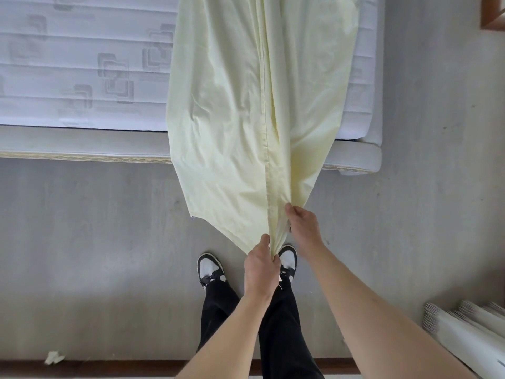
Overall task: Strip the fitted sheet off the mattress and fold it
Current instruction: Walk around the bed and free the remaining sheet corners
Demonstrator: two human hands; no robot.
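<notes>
Both hands pinching sheet (pixel 246 105) end; left hand (pixel 261 269) nearer body, right hand (pixel 303 225) nearer mattress (pixel 82 64); sheet running lengthwise away over mattress

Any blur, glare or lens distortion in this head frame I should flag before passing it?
Head view: light is soft and even, no glare; the sheet and both hands, left hand and right hand, are sharp; the white rolls at lower right are smeared; wide-angle bending shows in the bed frame edge and forearms.
</notes>
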